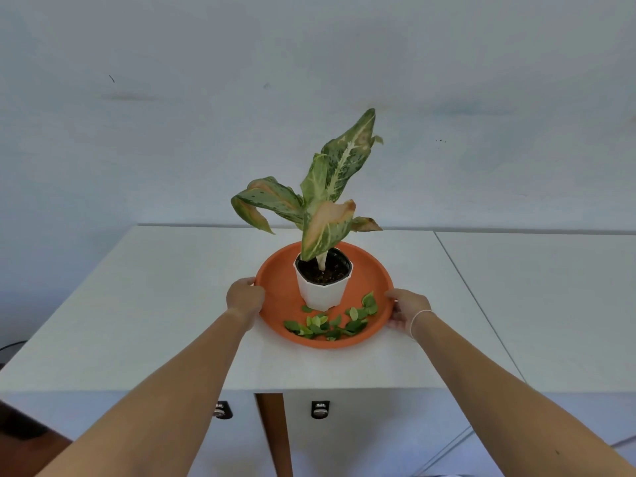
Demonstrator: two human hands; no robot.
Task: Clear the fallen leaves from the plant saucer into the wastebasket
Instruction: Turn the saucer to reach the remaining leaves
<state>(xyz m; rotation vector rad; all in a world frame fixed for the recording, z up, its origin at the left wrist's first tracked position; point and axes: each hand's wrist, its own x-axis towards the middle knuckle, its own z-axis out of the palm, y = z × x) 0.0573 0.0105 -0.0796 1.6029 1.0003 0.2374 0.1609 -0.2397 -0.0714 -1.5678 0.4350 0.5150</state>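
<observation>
On the white counter sits an orange saucer, round and shallow, near the front edge. A white pot stands in it, a little behind the saucer's middle, filled with dark soil. From the soil rises a plant with broad mottled green leaves, some yellowed or browned at the tips, one drooping to the left.

Small green fallen leaves lie loose in the front part of the saucer, strewn in an arc from the front left round to the right of the pot. One leaf lies just beside the pot's base; the others lie closer to the front rim.

Both hands grip the saucer by its rim on opposite sides. The left hand is curled over the left rim, its fingers bent round the edge and pressed together, the tips hidden behind the rim. The right hand clasps the right rim, thumb on top of the edge and fingers tucked beneath; a thin white band circles its wrist. The leaves lie between the two hands, apart from both, the nearest ones close to the right thumb. Neither hand touches a leaf.

Below the counter's front edge show two dark fittings and a brown wooden leg.
</observation>
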